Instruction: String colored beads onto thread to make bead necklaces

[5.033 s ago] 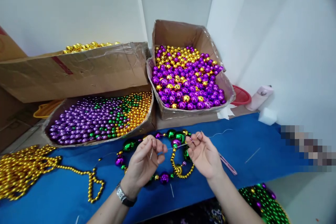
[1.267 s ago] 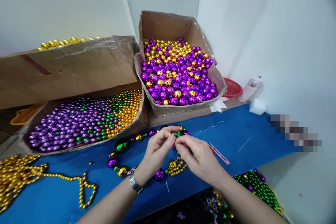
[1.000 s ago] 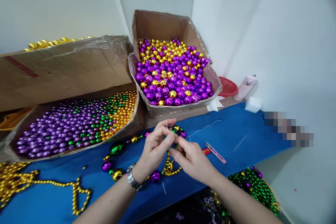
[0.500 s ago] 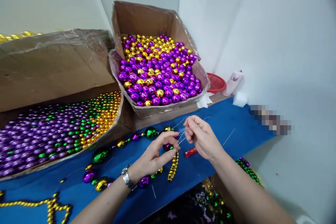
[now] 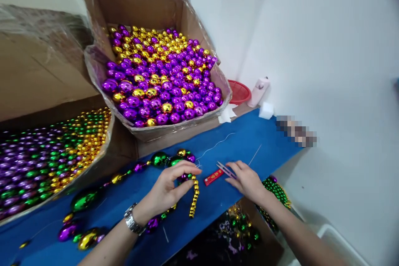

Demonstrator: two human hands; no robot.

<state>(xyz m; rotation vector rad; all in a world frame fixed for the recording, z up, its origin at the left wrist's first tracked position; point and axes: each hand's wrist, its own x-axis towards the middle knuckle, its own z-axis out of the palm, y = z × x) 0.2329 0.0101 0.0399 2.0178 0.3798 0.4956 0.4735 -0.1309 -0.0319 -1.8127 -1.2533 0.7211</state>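
My left hand (image 5: pixel 176 183), with a metal watch on its wrist, curls at the end of a bead necklace (image 5: pixel 84 200) of large green, purple and gold beads. Purple and green beads show between its thumb and fingers. Beside the fingertips a short strand of small gold beads (image 5: pixel 194 199) trails down, and a thin clear thread (image 5: pixel 215 144) runs off behind them. Over the blue cloth, my right hand (image 5: pixel 247 181) grips a small pair of snips (image 5: pixel 227 170), blades pointing left. Just below the blades lies a red box (image 5: pixel 213 177) with gold print.
A cardboard box (image 5: pixel 146 135) of purple and gold beads stands behind; another, with purple, green and gold beads (image 5: pixel 52 162), sits at left. A red basket (image 5: pixel 239 92), a pink bottle (image 5: pixel 259 91) and a white block (image 5: pixel 266 110) are at the back. Beaded strands (image 5: pixel 276 193) hang below the table edge.
My right hand has left the thread beside my left hand, moved down and right, and now holds the snips. The view has shifted right, and my left hand stays at the necklace.
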